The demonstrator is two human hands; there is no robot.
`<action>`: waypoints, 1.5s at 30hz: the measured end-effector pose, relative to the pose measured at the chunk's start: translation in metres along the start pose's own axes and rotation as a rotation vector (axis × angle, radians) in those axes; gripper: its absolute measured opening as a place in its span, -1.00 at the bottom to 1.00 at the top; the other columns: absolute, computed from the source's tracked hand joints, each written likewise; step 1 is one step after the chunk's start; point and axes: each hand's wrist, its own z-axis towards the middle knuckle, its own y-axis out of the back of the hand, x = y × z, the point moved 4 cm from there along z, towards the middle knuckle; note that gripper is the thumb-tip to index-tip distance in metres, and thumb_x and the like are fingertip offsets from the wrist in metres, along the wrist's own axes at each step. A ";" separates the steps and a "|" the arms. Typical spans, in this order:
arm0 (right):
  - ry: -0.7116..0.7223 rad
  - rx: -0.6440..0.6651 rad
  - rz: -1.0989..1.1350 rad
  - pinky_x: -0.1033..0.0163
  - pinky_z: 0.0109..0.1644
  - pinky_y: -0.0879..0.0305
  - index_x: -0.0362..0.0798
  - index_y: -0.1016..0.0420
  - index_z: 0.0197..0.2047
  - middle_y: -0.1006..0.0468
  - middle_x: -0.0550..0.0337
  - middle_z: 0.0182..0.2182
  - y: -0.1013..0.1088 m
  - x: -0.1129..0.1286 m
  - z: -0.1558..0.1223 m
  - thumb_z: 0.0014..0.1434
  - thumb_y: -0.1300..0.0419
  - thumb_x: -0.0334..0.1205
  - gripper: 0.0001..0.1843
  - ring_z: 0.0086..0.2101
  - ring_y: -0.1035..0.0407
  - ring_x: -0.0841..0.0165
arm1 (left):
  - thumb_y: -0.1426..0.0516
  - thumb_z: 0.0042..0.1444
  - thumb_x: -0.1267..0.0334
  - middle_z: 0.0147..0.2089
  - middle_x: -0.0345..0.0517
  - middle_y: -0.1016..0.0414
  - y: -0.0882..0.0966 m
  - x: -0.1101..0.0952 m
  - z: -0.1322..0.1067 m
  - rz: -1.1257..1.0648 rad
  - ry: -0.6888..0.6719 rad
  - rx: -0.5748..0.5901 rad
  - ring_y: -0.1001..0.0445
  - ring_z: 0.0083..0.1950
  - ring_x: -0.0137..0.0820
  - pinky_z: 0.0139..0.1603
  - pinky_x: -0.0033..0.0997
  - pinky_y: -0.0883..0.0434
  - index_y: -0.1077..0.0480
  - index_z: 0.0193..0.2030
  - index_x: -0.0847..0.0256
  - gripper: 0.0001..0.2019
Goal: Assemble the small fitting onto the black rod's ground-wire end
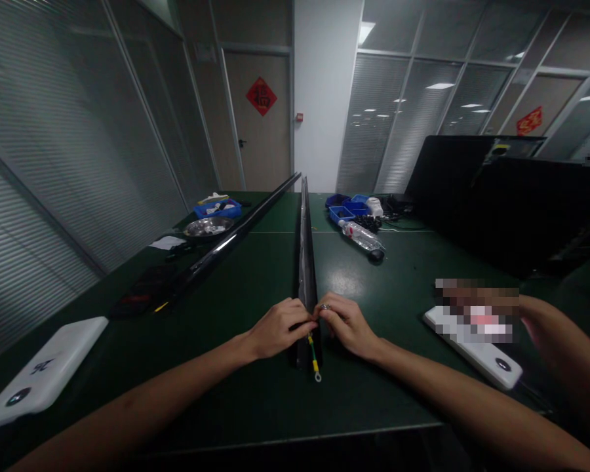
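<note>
A long black metal channel runs away from me along the table, its near end between my hands. My left hand is closed at the channel's left side, thumb and fingers pinched together over it. From the right, my right hand, with a ring on one finger, meets it with its fingertips closed. What the fingertips hold is hidden between them. Just below them a short green-and-yellow wire with a ring terminal hangs out toward me.
A second black channel lies to the left, beside a metal bowl and a blue tray. Blue bins and a plastic bottle are back right. White devices lie on both sides; another person's arm reaches in right.
</note>
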 end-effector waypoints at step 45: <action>0.000 -0.010 -0.022 0.22 -0.18 -0.35 -0.08 -0.55 -0.22 -0.49 0.10 -0.31 0.001 -0.001 -0.002 0.49 -0.02 -0.09 -0.63 -0.31 -0.41 0.32 | 0.02 0.47 0.19 -0.14 -0.05 -0.52 0.001 -0.001 0.000 0.005 0.000 0.001 -0.44 -0.09 -0.31 0.03 -0.29 -0.35 -0.49 -0.11 0.24 -0.71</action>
